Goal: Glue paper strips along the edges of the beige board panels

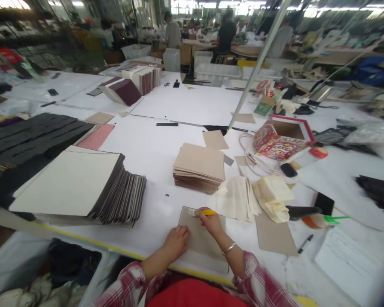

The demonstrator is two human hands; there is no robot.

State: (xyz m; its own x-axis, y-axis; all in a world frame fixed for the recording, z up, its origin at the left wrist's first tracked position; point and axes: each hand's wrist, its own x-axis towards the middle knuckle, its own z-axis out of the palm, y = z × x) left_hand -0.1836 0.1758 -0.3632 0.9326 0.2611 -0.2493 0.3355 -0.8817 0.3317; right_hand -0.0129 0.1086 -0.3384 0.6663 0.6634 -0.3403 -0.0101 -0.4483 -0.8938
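Note:
A grey-brown board (205, 241) lies flat in front of me near the table's edge. My right hand (211, 221) is closed round a short yellow-handled tool (208, 212), with its pale end over the board's far part; its exact kind is too small to tell. Resting on the board's left side, my left hand (177, 242) has its fingers laid down, holding nothing. Beyond the board stands a stack of beige boards (200, 162). Folded cream cloth (237, 198) sits right of my right hand.
Left is a large stack of pale boards with dark edges (73, 179). To the right are another grey-brown board (275, 234), a pen (305, 244), a bottle with a green nozzle (320, 220), and a written sheet (348, 264). A metal pole (259, 64) rises beyond a patterned red box (281, 140).

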